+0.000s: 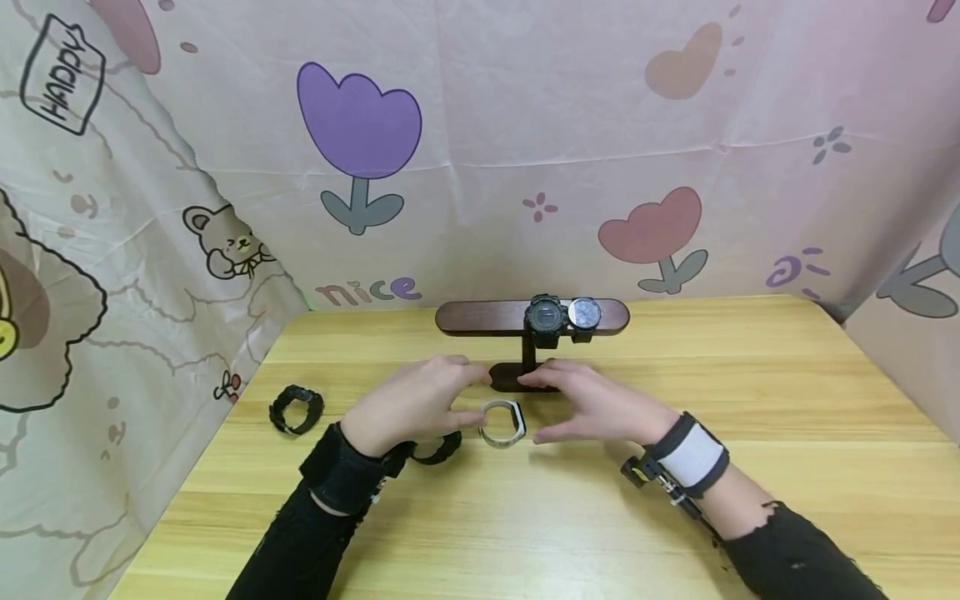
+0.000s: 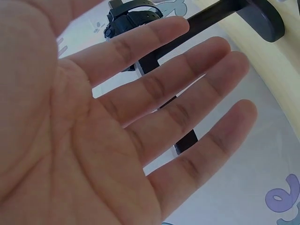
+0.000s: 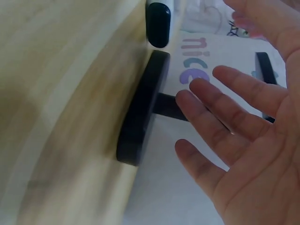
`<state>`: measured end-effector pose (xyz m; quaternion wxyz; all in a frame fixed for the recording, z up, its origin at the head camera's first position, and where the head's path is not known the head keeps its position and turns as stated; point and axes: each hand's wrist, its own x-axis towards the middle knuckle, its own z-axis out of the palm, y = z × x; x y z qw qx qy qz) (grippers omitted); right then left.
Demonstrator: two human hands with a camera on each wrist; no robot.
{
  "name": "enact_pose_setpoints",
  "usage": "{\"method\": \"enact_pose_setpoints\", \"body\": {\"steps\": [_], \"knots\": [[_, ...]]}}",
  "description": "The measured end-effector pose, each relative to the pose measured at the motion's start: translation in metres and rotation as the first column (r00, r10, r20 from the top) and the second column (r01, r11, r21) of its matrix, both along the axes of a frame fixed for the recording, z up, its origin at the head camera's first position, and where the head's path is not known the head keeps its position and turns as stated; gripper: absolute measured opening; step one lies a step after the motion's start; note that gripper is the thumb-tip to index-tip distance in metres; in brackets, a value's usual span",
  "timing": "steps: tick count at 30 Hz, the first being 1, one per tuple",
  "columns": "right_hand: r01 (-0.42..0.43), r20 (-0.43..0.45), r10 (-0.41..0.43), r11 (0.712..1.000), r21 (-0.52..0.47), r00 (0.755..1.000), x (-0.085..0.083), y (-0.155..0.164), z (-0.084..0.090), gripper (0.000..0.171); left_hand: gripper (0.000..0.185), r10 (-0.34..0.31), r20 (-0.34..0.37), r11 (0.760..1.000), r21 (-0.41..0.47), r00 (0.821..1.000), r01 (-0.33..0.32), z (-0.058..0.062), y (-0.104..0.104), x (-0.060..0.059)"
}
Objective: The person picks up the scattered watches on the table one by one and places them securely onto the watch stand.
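My left hand (image 1: 420,400) reaches over the table with its fingers extended, the thumb beside a pale smart band (image 1: 504,442) with a dark screen. Whether the thumb touches the band I cannot tell. On the band's other side my right hand (image 1: 600,404) hovers, fingers spread and holding nothing. Both wrist views show loosely extended fingers on the left hand (image 2: 103,122) and right hand (image 3: 262,159). Behind them is a dark wooden watch stand (image 1: 480,318), its base (image 1: 504,377) near the fingertips. A black watch (image 1: 546,317) and a silver-faced watch (image 1: 584,313) hang on its bar.
One black watch (image 1: 279,412) stands on its strap at the table's left side. Another dark watch (image 1: 447,450) is partly hidden by the left wrist. The wooden table (image 1: 750,500) meets a patterned cloth backdrop (image 1: 487,100) at the rear and left.
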<state>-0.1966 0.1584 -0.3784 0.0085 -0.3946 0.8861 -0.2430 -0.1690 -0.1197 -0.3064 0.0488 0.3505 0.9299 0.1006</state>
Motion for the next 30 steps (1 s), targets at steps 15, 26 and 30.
{"method": "enact_pose_setpoints", "body": {"steps": [15,26,30], "knots": [[0.007,0.008,-0.007,0.999,0.046,1.0,-0.01,-0.021,-0.011,0.084,0.04,-0.004,0.054,1.0,0.01,0.999,0.003,-0.001,-0.001,-0.002],[0.032,0.051,-0.037,0.996,0.089,0.998,-0.014,-0.028,-0.014,0.087,0.039,-0.004,0.075,1.0,0.016,0.997,0.003,-0.001,0.0,-0.002],[0.037,0.053,-0.043,0.994,0.106,0.998,-0.015,-0.03,-0.015,0.085,0.04,-0.006,0.077,1.0,0.021,0.997,0.004,-0.002,0.0,-0.002]]}}
